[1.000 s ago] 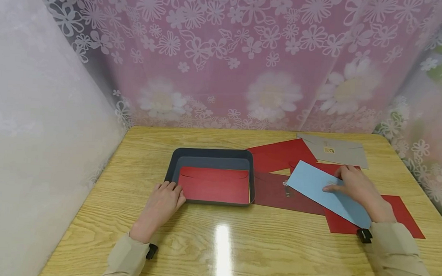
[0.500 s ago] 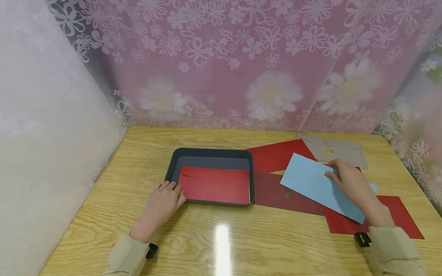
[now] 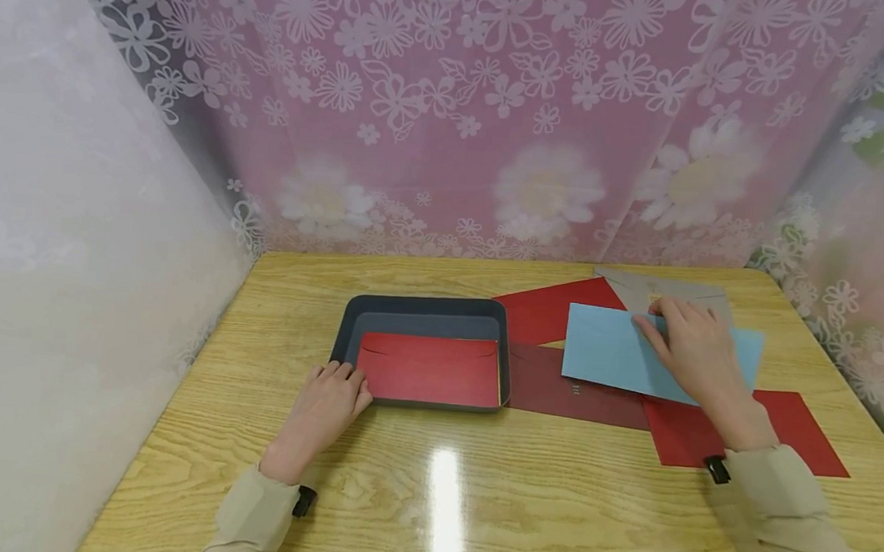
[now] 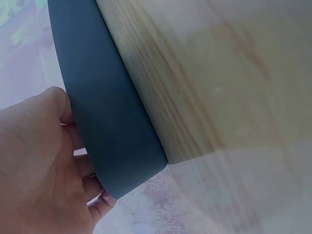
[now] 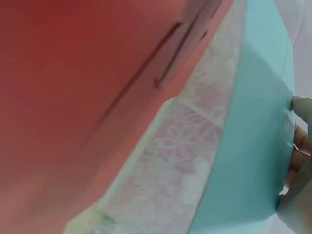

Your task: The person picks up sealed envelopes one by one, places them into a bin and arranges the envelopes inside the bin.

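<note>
My left hand point(image 3: 322, 411) grips the front left corner of a dark grey tray point(image 3: 425, 305). In the left wrist view, its fingers curl over the rim of the tray wall point(image 4: 107, 112). Inside the tray, towards its front, lies a red envelope point(image 3: 429, 371) with its flap line at the far side. On the right, my right hand point(image 3: 700, 356) pinches a light blue envelope point(image 3: 607, 347) by its far long edge, thumb on the near face. The right wrist view has this blue envelope point(image 5: 248, 136) apart from a red envelope point(image 5: 87, 87) below it.
Under and around the blue envelope lie a dark red envelope point(image 3: 555, 399) touching the tray's right side, a red envelope point(image 3: 553, 311) behind it, another red one point(image 3: 802, 428) at right, and a grey-beige envelope point(image 3: 666, 289) at the table's point(image 3: 550, 498) back edge.
My right hand has moved back and slightly left, and the blue envelope has swung from slanting to nearly level with the table edge. My left hand and the tray have stayed still.
</note>
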Demonstrator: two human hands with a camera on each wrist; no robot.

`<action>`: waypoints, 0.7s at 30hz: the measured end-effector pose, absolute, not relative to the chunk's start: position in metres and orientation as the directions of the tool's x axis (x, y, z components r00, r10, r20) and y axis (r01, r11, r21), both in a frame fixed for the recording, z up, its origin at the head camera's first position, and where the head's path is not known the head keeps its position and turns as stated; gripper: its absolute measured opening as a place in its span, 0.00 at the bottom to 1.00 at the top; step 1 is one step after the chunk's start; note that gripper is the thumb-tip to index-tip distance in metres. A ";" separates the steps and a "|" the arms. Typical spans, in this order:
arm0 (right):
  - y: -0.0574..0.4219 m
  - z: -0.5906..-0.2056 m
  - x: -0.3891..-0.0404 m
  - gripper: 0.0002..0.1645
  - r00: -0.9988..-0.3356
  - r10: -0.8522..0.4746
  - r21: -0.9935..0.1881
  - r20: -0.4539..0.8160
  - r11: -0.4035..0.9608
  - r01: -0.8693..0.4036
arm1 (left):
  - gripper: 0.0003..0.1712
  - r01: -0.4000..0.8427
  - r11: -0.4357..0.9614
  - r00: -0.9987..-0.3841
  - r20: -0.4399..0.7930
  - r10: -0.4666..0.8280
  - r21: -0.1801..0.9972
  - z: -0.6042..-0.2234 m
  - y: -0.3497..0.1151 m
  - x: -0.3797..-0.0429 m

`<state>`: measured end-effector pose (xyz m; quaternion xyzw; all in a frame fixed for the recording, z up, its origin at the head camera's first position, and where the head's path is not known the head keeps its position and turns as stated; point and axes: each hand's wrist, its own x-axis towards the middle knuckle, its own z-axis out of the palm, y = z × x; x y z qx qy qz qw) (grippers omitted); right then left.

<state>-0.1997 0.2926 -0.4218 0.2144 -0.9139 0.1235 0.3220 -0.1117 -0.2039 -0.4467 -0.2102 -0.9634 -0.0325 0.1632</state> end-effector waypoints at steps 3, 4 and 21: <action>0.285 -0.414 -0.199 0.18 -0.669 -0.316 -0.071 0.673 0.873 -0.483 | 0.23 0.417 0.909 -0.855 0.339 0.393 -0.002 -0.446 -0.203 -0.111; 0.281 -0.411 -0.198 0.18 -0.660 -0.315 -0.069 0.682 0.871 -0.487 | 0.22 0.415 0.910 -0.856 0.338 0.391 -0.002 -0.447 -0.204 -0.112; 0.183 -0.370 -0.204 0.13 -0.589 -0.301 -0.207 0.750 0.739 -0.641 | 0.22 0.417 0.909 -0.849 0.347 0.398 -0.022 -0.446 -0.204 -0.112</action>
